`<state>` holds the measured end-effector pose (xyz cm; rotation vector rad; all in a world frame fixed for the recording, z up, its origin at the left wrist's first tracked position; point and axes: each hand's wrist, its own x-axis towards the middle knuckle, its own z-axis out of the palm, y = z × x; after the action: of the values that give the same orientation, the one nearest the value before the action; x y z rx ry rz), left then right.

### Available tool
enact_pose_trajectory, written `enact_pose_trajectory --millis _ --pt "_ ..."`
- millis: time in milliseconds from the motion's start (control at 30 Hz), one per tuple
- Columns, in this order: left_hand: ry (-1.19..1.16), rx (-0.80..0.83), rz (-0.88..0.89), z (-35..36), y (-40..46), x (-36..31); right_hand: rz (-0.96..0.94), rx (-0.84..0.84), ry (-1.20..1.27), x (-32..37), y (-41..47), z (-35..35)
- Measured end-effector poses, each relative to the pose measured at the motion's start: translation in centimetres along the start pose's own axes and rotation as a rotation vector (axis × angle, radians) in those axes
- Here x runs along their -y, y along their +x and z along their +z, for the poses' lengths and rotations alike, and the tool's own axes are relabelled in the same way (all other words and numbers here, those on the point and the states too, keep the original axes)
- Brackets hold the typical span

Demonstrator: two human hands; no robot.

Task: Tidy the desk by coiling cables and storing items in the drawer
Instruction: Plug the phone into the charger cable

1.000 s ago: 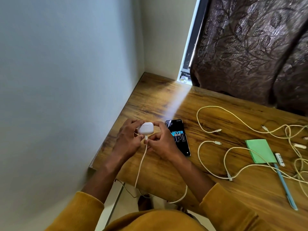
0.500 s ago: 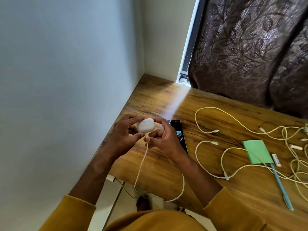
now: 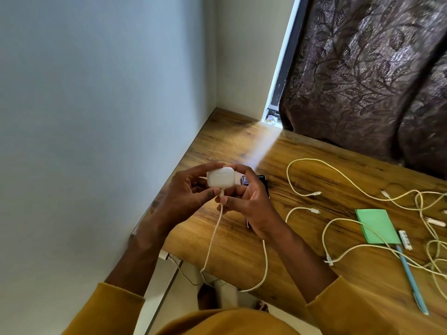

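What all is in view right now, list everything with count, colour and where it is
earbud case: one, white, held up between both hands above the desk's left end
plugged cable: one, white, hanging from the case over the desk's front edge
phone: one, black, on the desk, mostly hidden behind the right hand
loose cables: several, cream, tangled across the desk's right half
notepad: one, green, right side, under a cable
pen: one, blue, below the notepad
desk: one, wooden
curtain: dark, patterned, behind the desk
left hand: grips the case
right hand: holds the case and plug
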<state>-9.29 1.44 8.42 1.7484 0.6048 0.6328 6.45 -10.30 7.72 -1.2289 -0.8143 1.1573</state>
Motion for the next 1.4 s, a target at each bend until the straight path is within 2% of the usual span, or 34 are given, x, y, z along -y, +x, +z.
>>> enact_pose_trajectory --millis 533,1067,1400 --pt "-0.065 -0.008 0.003 0.9 0.1 -0.1 -0.004 0.016 -0.017 0.5 0.1 -0.8" --pt "0.100 -0.010 0.017 0.6 1.1 1.5 0.022 0.005 -0.008 -0.3 1.1 -1.3" --pt "0.170 -0.018 -0.013 0.5 1.3 2.5 0.036 -0.010 -0.103 -1.9 2.2 -1.5"
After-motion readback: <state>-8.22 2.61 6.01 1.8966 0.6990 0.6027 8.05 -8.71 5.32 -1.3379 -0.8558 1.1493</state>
